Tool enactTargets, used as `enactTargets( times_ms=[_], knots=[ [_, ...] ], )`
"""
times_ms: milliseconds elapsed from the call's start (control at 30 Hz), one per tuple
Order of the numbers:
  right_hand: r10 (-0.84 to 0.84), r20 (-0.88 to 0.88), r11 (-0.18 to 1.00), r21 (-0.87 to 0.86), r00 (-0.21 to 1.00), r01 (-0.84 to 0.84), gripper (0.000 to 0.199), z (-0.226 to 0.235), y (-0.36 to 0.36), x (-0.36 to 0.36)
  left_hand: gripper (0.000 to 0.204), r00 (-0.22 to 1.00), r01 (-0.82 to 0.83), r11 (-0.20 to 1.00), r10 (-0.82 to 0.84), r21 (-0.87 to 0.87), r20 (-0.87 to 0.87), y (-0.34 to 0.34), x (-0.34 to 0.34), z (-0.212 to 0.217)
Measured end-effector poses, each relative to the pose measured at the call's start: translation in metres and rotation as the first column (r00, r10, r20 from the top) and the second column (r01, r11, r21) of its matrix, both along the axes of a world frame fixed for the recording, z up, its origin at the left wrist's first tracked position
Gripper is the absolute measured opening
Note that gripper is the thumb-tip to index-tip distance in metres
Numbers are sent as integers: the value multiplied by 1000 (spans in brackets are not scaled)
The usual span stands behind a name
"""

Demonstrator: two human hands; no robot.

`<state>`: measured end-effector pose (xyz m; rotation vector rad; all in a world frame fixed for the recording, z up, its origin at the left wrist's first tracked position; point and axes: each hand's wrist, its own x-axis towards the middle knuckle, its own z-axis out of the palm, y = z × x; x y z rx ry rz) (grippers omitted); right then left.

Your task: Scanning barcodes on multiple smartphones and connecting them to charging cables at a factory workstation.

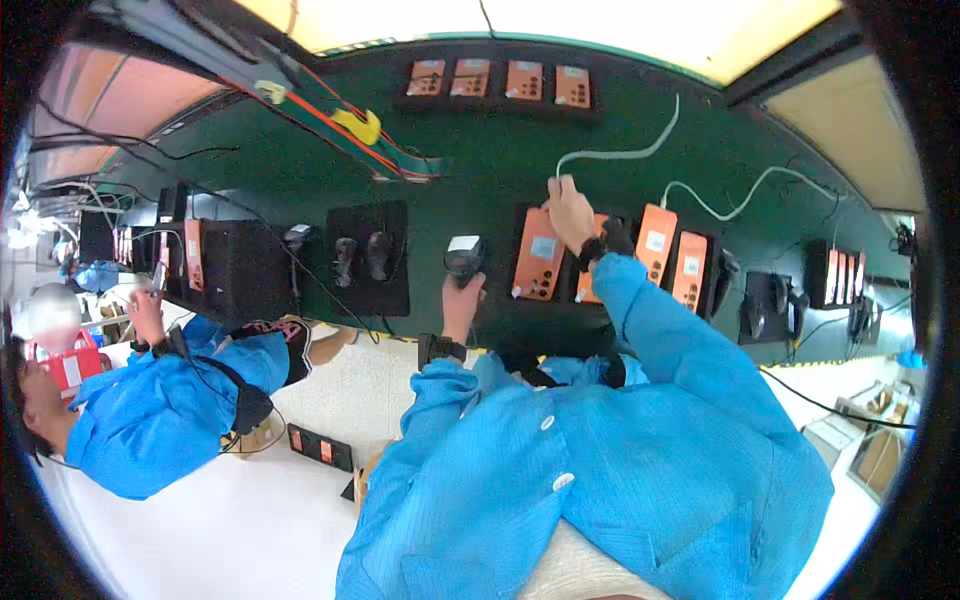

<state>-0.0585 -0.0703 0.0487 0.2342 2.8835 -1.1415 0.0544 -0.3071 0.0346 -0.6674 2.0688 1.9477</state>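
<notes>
Two hands are busy at a long dark green bench (480, 160). The left hand (462, 305) is wrapped around the handle of a black handheld scanner (464, 258), gripping it tight. The scanner stands up from the fist, and its pale top faces away from the person.

The right hand (568, 212) reaches farther out over the bench. Its fingers are pinched on the end of a white cable (620, 152). The cable runs away from the hand in a curve across the green top. Right under that hand stands an orange device (540, 255), and the hand is just above its top edge. It sits in a black holder. More orange devices (672, 255) stand in a row just beside it, toward the right.

Both arms wear bright blue sleeves (660, 340), and each wrist has a dark band.

To the left of the scanner lies a black tray (368, 258) with two small dark parts on it. At the far side of the bench is another row of four small orange units (500, 82).

Far to the left, another person in a blue coat (160, 400) works at the same bench, one hand raised near some dark boxes.
</notes>
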Motion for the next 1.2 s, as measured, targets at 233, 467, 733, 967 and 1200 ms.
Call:
enactTargets(
  times_ms=[233, 467, 733, 967, 1200],
  knots=[
    [287, -188, 938, 254, 940, -235, 36, 17, 127, 43, 25, 967, 246, 969, -243, -35, 83, 59, 28, 72],
    [509, -29, 808, 360, 860, -466, 61, 4, 156, 78, 24, 852, 494, 869, -479, -24, 211, 121, 54, 72],
    [485, -138, 846, 325, 864, -423, 55, -5, 162, 69, 26, 907, 387, 922, -386, 25, 170, 160, 45, 67],
    [562, -117, 648, 678, 819, -348, 62, -15, 156, 75, 38, 924, 363, 875, -381, -321, 8, 177, 46, 52],
    [501, -182, 842, 328, 846, -429, 53, 8, 153, 83, 28, 905, 418, 891, -393, -175, 161, 186, 40, 71]
  ],
)
